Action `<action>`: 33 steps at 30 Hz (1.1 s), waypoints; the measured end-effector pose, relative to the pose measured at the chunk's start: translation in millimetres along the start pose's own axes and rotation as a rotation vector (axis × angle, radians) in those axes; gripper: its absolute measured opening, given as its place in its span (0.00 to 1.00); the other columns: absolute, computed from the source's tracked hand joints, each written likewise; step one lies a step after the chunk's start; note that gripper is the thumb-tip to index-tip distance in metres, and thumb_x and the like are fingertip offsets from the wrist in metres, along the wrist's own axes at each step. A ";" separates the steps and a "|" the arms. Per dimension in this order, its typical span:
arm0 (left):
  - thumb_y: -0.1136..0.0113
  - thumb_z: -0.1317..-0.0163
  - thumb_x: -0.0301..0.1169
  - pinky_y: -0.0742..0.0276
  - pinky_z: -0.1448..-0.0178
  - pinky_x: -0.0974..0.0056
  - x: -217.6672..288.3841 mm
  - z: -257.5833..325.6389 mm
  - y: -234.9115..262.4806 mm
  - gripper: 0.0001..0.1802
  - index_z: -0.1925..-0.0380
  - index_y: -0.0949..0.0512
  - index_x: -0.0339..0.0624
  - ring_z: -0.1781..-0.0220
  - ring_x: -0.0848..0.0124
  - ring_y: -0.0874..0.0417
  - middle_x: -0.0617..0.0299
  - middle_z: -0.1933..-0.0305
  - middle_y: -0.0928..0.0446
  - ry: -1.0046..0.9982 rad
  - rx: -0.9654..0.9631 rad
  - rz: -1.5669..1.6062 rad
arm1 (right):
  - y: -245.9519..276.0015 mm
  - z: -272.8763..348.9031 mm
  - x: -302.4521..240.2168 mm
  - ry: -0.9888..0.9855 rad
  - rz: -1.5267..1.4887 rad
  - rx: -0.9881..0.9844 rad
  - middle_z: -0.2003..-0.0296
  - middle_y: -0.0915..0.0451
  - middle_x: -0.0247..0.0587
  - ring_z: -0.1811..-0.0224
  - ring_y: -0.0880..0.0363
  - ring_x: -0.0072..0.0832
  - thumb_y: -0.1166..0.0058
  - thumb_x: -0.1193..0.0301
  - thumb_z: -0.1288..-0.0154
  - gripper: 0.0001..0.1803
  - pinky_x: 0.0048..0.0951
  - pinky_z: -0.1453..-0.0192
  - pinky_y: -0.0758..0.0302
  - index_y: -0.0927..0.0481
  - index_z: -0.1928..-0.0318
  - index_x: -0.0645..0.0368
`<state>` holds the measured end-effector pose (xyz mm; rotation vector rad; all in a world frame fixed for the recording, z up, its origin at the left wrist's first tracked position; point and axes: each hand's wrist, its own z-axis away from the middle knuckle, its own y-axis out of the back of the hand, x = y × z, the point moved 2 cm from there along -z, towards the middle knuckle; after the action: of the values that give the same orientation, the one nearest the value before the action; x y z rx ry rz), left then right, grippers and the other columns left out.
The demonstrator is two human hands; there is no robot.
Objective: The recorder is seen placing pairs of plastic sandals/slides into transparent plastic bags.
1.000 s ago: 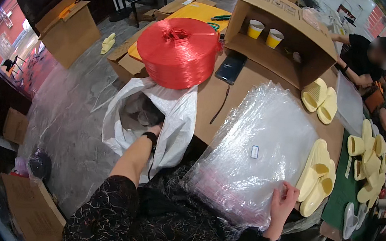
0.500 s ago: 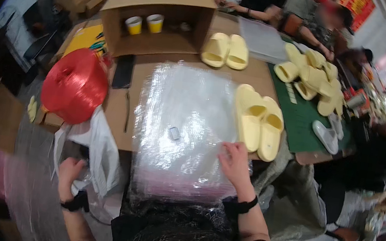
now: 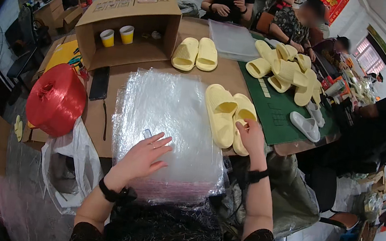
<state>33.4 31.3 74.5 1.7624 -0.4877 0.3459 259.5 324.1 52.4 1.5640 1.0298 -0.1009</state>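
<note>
Stack of clear plastic bags (image 3: 167, 127) lies flat on the brown counter (image 3: 229, 74), centre of view, long axis running 12 to 6 o'clock, near edge hanging toward the person. Left hand (image 3: 146, 156) rests palm down on the stack's lower part, fingers spread open and pointing to about 1 o'clock, gripping nothing; forearm comes in from 7 o'clock, dark band at the wrist. Right hand (image 3: 252, 136) sits at 3 o'clock of the stack, loosely open, fingertips touching the heel of the nearer yellow slipper pair (image 3: 228, 115); whether it grips, cannot tell. That pair lies side by side, toes to about 11 o'clock, just beside the bags. Second yellow pair (image 3: 196, 53) at 12 o'clock, toes away. Open cardboard box (image 3: 131, 33) on its side at 11 o'clock, two yellow cups (image 3: 117, 36) inside. Red twine spool (image 3: 56, 99) at 9 o'clock, white plastic bag (image 3: 71, 162) below it. Green cutting mat (image 3: 278, 108) at 2 o'clock with a heap of yellow slippers (image 3: 286, 69) and a white slipper (image 3: 304, 126). Red hanging sign (image 3: 335, 2) at the top, 1 o'clock.
</note>
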 end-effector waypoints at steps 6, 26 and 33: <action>0.29 0.49 0.43 0.36 0.28 0.52 -34.5 1.0 -41.3 0.31 0.45 0.23 0.47 0.29 0.50 0.35 0.54 0.32 0.31 -0.039 -0.027 0.046 | -59.2 -40.1 11.0 0.017 0.381 0.028 0.64 0.18 0.58 0.59 0.18 0.52 0.47 0.43 0.37 0.35 0.46 0.55 0.22 0.20 0.62 0.70; 0.31 0.46 0.45 0.42 0.26 0.49 -24.7 -28.7 -31.2 0.38 0.37 0.31 0.43 0.26 0.44 0.42 0.44 0.27 0.42 0.208 0.280 -0.130 | 46.1 59.0 7.4 0.018 -0.613 0.129 0.55 0.19 0.40 0.53 0.22 0.24 0.49 0.70 0.28 0.15 0.26 0.49 0.26 0.23 0.49 0.71; 0.28 0.52 0.43 0.37 0.29 0.52 -23.0 10.9 -18.8 0.33 0.44 0.24 0.48 0.29 0.50 0.36 0.52 0.32 0.32 0.193 0.021 -0.094 | 44.8 132.1 -14.3 0.094 -0.401 0.084 0.51 0.19 0.48 0.49 0.22 0.34 0.48 0.74 0.31 0.16 0.34 0.45 0.28 0.25 0.47 0.71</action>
<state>22.5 27.7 45.0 1.7450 -0.2640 0.4506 341.3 210.3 55.5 1.4281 1.4200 -0.3533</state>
